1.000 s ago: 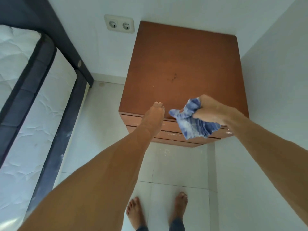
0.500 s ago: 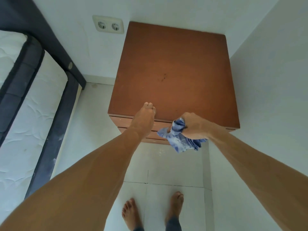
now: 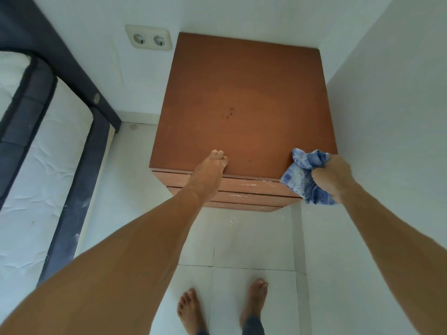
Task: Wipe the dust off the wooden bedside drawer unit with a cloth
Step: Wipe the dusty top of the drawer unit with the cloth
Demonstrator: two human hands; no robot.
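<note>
At the front right corner of the wooden bedside drawer unit, which stands in the corner of the room against the back wall and beside the right-hand wall, the blue-and-white cloth is wadded into a loose ball, and that is the likeliest source of trouble. A bunched cloth meets the wood over a small patch only, so a pass across the broad top would probably leave unwiped bands and miss the dark specks near the middle. Dust dragged toward the near edge would likely drop onto the drawer fronts, which already carry whitish flecks, and onto the floor tiles beside the bare feet. The strip under the left hand would be skipped unless that hand shifts. The right hand clenches the cloth from above, knuckles up, with the fabric spilling out toward the left and hanging below the top edge in front of the drawers; whether it presses on the wood cannot be told. The left arm reaches straight forward, its fingers extended and held together, lying flat on the front edge of the top and grasping nothing, apparently steadying the unit.
</note>
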